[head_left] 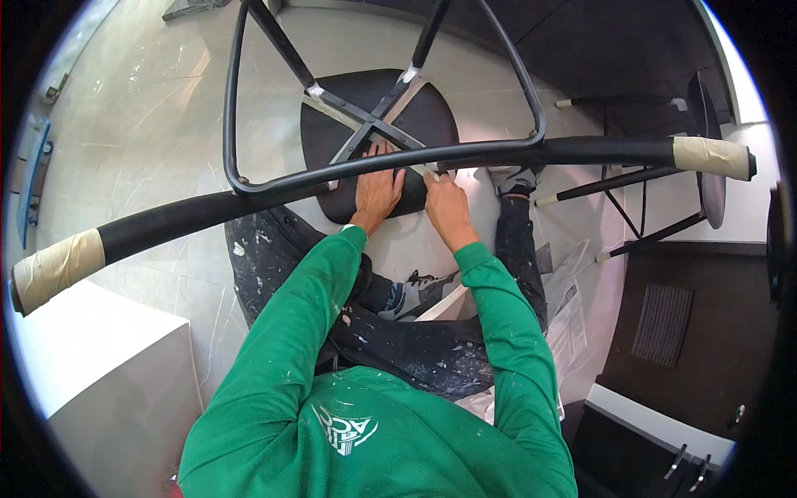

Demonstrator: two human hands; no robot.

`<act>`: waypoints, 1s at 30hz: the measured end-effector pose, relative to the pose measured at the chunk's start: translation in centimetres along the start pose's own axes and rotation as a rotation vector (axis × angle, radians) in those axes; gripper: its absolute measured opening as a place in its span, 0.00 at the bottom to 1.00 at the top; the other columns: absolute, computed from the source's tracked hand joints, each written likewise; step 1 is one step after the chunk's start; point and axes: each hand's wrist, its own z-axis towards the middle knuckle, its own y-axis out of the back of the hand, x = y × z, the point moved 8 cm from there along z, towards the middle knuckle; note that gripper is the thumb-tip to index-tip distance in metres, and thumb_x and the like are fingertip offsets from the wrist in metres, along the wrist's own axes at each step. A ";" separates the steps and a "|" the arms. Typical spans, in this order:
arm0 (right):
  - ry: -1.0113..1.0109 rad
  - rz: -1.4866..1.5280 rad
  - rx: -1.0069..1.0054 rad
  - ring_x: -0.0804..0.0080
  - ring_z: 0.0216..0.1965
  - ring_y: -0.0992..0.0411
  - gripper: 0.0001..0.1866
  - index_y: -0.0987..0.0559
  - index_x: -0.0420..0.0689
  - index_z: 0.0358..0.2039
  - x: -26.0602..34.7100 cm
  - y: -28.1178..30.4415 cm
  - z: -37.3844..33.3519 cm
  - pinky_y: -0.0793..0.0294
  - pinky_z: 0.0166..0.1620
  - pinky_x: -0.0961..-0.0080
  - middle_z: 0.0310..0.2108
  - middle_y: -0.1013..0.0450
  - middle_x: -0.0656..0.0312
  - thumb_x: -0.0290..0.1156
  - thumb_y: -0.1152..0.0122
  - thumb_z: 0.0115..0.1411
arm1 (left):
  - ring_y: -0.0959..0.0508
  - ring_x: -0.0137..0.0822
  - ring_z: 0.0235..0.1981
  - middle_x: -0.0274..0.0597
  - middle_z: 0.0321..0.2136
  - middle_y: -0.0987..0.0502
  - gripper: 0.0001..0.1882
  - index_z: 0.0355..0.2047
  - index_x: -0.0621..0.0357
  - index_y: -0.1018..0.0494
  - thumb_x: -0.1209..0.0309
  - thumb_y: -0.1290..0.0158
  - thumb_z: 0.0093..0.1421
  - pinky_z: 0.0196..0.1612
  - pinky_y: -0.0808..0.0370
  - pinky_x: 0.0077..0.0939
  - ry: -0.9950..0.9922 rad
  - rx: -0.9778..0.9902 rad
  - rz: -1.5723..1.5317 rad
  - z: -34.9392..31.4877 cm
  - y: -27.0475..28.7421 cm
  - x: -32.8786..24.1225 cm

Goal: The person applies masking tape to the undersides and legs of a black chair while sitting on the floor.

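Observation:
An upturned stool stands in front of me, its round black seat (328, 137) on the floor and its black legs (174, 220) pointing up. A dark metal cross bracket (375, 123) is fixed to the seat's underside, with strips of pale masking tape (407, 108) along its arms. My left hand (379, 192) lies with outstretched fingers on the seat beside the bracket, partly behind the black footrest ring (374, 163). Close by, my right hand (448, 207) has its fingers closed at a pale tape strip near the end of one bracket arm. Tape also wraps the leg ends.
Another stool (712, 149) lies on its side at the right, its legs toward me. A white block (108, 357) stands at the lower left. Dark cabinets (689, 332) line the right. Crumpled plastic sheeting (569, 307) lies on the tiled floor beside my leg.

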 end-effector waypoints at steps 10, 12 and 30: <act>-0.001 0.001 -0.004 0.44 0.31 0.19 0.12 0.19 0.41 0.44 0.0 0.3 -0.1 0.17 0.36 0.55 0.33 0.24 0.43 0.26 0.47 0.62 | 0.37 0.54 0.67 0.56 0.65 0.35 0.23 0.62 0.47 0.29 0.59 0.48 0.67 0.69 0.41 0.56 -0.088 0.044 -0.046 -0.8 0.1 -0.9; -0.002 -0.001 0.000 0.44 0.31 0.19 0.12 0.19 0.41 0.44 0.0 0.4 -0.2 0.17 0.36 0.55 0.33 0.23 0.42 0.26 0.47 0.62 | 0.33 0.54 0.64 0.55 0.61 0.32 0.22 0.61 0.45 0.28 0.59 0.47 0.67 0.67 0.38 0.56 -0.109 0.013 -0.015 -0.9 0.2 -1.2; -0.026 -0.036 0.065 0.46 0.33 0.19 0.12 0.19 0.39 0.43 0.4 -0.7 0.4 0.17 0.37 0.57 0.34 0.22 0.43 0.27 0.46 0.62 | 0.35 0.51 0.63 0.50 0.58 0.32 0.31 0.68 0.46 0.35 0.55 0.48 0.67 0.65 0.41 0.53 -0.162 0.143 -0.038 -1.3 -1.1 -1.2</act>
